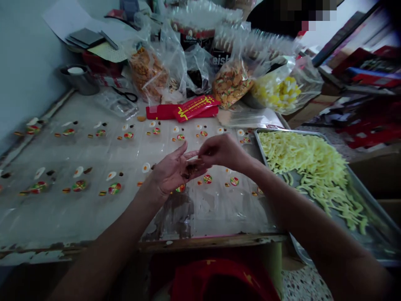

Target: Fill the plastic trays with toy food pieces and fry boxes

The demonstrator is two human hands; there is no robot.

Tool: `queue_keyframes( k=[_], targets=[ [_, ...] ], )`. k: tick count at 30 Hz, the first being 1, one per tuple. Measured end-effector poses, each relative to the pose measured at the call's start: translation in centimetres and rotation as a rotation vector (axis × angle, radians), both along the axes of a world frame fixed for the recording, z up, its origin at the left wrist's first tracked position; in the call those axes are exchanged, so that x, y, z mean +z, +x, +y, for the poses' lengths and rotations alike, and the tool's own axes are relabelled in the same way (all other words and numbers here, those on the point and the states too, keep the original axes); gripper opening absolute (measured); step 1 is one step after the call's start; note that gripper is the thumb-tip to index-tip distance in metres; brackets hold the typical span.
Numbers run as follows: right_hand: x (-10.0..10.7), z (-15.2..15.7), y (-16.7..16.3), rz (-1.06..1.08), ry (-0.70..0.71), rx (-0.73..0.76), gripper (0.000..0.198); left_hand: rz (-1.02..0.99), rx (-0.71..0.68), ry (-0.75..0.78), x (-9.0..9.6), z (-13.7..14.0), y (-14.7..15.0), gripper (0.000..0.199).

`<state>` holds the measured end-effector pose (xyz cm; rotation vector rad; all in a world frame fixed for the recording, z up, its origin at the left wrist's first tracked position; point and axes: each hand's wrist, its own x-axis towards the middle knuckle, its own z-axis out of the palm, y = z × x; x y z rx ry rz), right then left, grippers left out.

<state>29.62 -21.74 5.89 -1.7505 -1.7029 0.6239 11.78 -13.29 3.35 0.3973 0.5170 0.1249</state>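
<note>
My left hand [171, 172] is turned palm up and cupped over the table, with several small dark brown candies [190, 170] lying in its palm. Above those fingertips, my right hand [221, 152] pinches thumb and fingers together; what is between them is too small to make out. Beneath both hands, clear plastic packets lie in rows. Many packets bear a round red-and-green pizza-like candy [114, 188], a white-and-yellow egg-shaped candy [110, 175], a small burger-like candy [102, 193] and a dark brown piece [121, 174].
To the right, a metal tray [360, 184] carries pale yellow strips [300, 154]. Behind stand bags of orange candies [233, 83] and yellow-white candies [277, 93], red wrappers [197, 108], scissors [125, 95] and a metal cup [80, 81]. Part of another person shows at the back.
</note>
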Motion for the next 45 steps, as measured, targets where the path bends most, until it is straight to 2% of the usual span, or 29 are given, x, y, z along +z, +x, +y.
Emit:
queue_keyframes(
  k=[2, 4, 7, 12, 15, 18, 23, 27, 31, 33, 35, 37, 39, 43, 45],
  targets=[
    [-1.1, -2.3, 1.5, 0.189, -0.022, -0.103, 0.011, 0.061, 0.042, 0.017, -0.7, 0.1, -0.2, 0.053],
    [-2.7, -4.4, 2.3, 0.233, -0.011, -0.144, 0.012, 0.124, 0.104, 0.021, -1.6, 0.2, -0.6, 0.048],
    [-5.3, -5.7, 2.6, 0.113, 0.049, -0.077, 0.014, 0.176, 0.190, 0.028, -2.3, 0.4, -0.9, 0.043],
    [-8.1, -4.1, 2.7, -0.191, 0.096, 0.095, 0.024, 0.139, 0.250, 0.038, -1.1, -0.5, -0.1, 0.047],
    [-7.9, -3.8, 3.1, -0.163, 0.125, 0.040, 0.015, 0.119, 0.247, 0.019, -1.0, -1.5, 0.8, 0.051],
    [-6.3, -4.9, 2.8, -0.033, 0.184, -0.040, 0.010, 0.099, 0.195, -0.011, -1.5, -2.3, 1.7, 0.053],
    [-3.9, -6.1, 1.8, -0.027, 0.184, 0.062, 0.024, 0.044, 0.024, -0.006, -1.1, -3.6, 4.3, 0.055],
    [-3.4, -6.3, 4.1, 0.131, 0.069, -0.120, 0.020, 0.044, 0.017, -0.032, 0.2, -4.8, 7.8, 0.058],
    [-3.3, -8.7, 8.2, 0.336, 0.056, -0.318, 0.016, 0.065, 0.087, -0.090, -0.3, -5.6, 10.5, 0.047],
    [-3.7, -10.4, 9.4, 0.341, 0.079, -0.411, 0.017, 0.107, 0.104, -0.104, -1.0, -5.6, 10.9, 0.039],
    [-4.5, -11.8, 9.8, 0.228, 0.122, -0.454, 0.013, 0.168, 0.131, -0.085, -1.5, -5.4, 10.8, 0.034],
    [-5.8, -12.6, 9.6, 0.030, 0.190, -0.406, 0.008, 0.205, 0.173, -0.054, -1.6, -5.1, 10.4, 0.033],
    [-7.2, -12.6, 9.3, -0.173, 0.219, -0.263, 0.013, 0.184, 0.181, -0.036, -1.3, -5.0, 10.1, 0.034],
    [-8.4, -11.3, 9.3, -0.522, 0.125, 0.093, 0.019, 0.103, 0.093, -0.019, -0.5, -5.1, 10.3, 0.039],
    [-8.1, -11.1, 9.6, -0.604, 0.091, 0.172, 0.021, 0.094, 0.070, 0.000, -0.5, -5.1, 10.4, 0.042]
  ],
)
